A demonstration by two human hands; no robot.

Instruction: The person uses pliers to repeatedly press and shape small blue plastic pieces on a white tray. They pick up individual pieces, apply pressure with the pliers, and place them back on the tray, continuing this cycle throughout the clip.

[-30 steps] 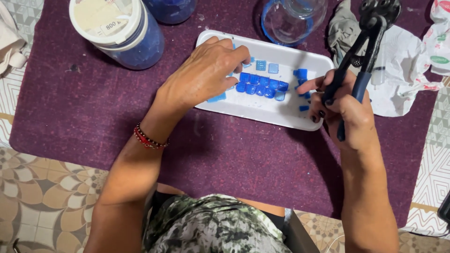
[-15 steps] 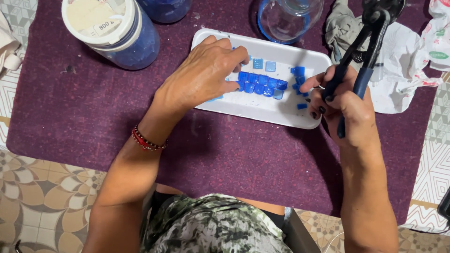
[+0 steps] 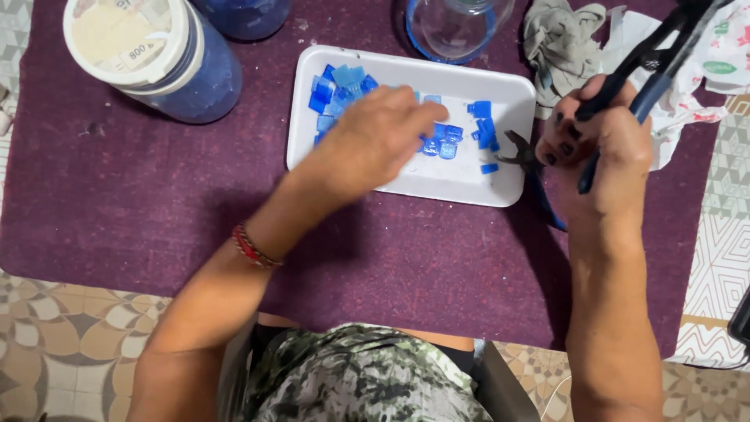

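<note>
A white foam tray point(image 3: 469, 184) lies on a purple mat point(image 3: 141, 203). It holds several small blue glass tiles point(image 3: 336, 86), some in a heap at its far left corner, others near its right side point(image 3: 482, 129). My left hand point(image 3: 375, 141) rests palm down over the tray's middle, fingertips on the tiles there; whether it pinches one is hidden. My right hand point(image 3: 598, 144) grips blue-handled nippers point(image 3: 648, 62) at the tray's right edge, jaws point(image 3: 519, 152) pointing at the tiles.
A blue jar with a white lid point(image 3: 148, 55) stands at the far left. Another dark blue container point(image 3: 246, 16) and a clear glass jar point(image 3: 457, 27) stand behind the tray. A grey rag point(image 3: 562, 43) and printed cloth point(image 3: 723, 59) lie at the far right. Patterned tiling surrounds the mat.
My left hand has slid right across the tray, uncovering the tile heap at the far left corner. My right hand with the nippers has moved slightly away to the tray's right edge.
</note>
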